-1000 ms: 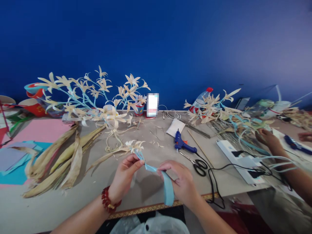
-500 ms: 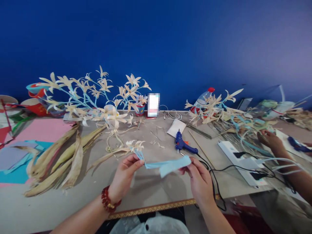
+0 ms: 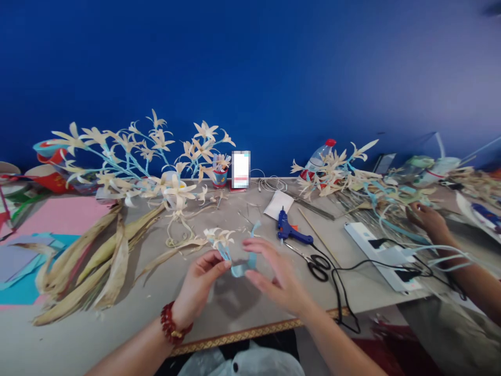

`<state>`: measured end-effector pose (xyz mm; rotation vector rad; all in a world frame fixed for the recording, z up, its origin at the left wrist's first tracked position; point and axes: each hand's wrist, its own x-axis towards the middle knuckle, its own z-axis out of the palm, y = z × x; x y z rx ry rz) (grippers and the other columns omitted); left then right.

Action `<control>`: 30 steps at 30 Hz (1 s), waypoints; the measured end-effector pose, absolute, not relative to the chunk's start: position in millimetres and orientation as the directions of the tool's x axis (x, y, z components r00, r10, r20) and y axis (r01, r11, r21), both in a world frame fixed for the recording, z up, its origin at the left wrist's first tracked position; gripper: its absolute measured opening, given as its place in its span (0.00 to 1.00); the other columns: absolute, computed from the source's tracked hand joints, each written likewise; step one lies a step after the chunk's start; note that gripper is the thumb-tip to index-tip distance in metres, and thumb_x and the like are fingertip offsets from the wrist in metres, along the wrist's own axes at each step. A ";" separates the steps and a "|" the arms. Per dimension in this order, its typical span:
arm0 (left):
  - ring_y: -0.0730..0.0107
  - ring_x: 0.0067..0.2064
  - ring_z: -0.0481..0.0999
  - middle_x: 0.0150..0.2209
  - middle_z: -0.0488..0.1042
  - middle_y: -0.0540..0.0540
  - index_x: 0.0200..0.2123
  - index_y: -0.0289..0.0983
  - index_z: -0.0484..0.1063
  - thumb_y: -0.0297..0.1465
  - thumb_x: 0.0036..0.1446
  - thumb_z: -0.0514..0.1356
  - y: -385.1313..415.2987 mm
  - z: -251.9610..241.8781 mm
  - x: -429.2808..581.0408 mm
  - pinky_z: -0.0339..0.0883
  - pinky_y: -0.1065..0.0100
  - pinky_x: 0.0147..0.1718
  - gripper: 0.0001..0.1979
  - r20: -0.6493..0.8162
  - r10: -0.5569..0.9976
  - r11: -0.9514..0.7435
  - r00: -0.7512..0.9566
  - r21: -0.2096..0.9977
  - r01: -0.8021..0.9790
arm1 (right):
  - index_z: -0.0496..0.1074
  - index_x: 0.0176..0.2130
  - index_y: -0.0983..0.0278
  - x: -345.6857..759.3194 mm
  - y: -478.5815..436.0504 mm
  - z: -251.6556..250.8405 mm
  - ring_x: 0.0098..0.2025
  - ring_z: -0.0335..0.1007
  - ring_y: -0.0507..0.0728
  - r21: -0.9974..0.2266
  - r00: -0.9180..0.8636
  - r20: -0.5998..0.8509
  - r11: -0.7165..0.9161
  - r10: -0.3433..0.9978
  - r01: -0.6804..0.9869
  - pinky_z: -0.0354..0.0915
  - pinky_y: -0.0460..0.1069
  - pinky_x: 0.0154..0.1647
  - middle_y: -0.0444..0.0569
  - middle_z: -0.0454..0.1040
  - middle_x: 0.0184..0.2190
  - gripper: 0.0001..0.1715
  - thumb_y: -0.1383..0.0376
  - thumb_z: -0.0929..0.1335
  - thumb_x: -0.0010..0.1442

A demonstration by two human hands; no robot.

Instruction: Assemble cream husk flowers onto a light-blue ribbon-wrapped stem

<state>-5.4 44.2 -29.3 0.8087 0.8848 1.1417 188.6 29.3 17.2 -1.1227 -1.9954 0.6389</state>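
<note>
Between its thumb and fingers my left hand [image 3: 207,274] pinches the blue-wrapped stems of a small bunch of cream flowers [image 3: 219,237]. From those stems a light-blue paper strip [image 3: 239,270] runs right and curls upward. My right hand [image 3: 279,277] is beside the strip, its thumb and fingers spread apart on either side of it. Beyond that hand lie a blue glue gun [image 3: 291,230] and black-handled scissors [image 3: 318,266]. The strip's far end stands up behind the right fingertips.
Dried corn husks [image 3: 97,256] and coloured paper [image 3: 58,219] lie at left. Tall flower branches [image 3: 144,151] stand behind them. A white power strip [image 3: 376,258] with black cables is at right, near a co-worker's hand [image 3: 430,222]. A phone [image 3: 240,169] stands near the blue wall.
My right hand has let go of the strip's end, opened and moved left toward the flowers. The strip has gone from stretched out to curled. The scissors have come into view.
</note>
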 end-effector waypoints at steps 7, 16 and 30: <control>0.72 0.31 0.71 0.28 0.76 0.50 0.28 0.37 0.77 0.29 0.46 0.68 45.5 -28.8 -7.7 0.63 0.72 0.34 0.04 -0.170 0.971 0.228 0.170 0.876 -0.426 | 0.67 0.34 0.63 162.5 45.6 6.2 0.29 0.67 0.52 -0.737 -0.397 0.152 0.372 0.905 0.565 0.61 0.44 0.27 0.42 0.71 0.28 0.11 0.57 0.69 0.57; 0.72 0.30 0.70 0.27 0.75 0.50 0.28 0.37 0.77 0.30 0.47 0.68 45.9 -31.5 -7.5 0.62 0.71 0.33 0.04 -0.148 0.979 0.189 0.139 0.912 -0.363 | 0.67 0.31 0.62 161.5 32.8 13.0 0.25 0.64 0.51 -0.691 -0.290 0.166 0.321 0.943 0.648 0.56 0.43 0.24 0.41 0.69 0.24 0.05 0.64 0.67 0.59; 0.72 0.31 0.69 0.28 0.75 0.50 0.29 0.36 0.77 0.28 0.49 0.67 45.1 -28.7 -8.8 0.62 0.71 0.35 0.03 -0.160 0.966 0.232 0.203 0.882 -0.409 | 0.70 0.32 0.62 167.5 38.7 8.0 0.24 0.61 0.49 -0.781 -0.275 0.069 0.224 0.959 0.583 0.54 0.43 0.25 0.38 0.65 0.21 0.04 0.64 0.68 0.58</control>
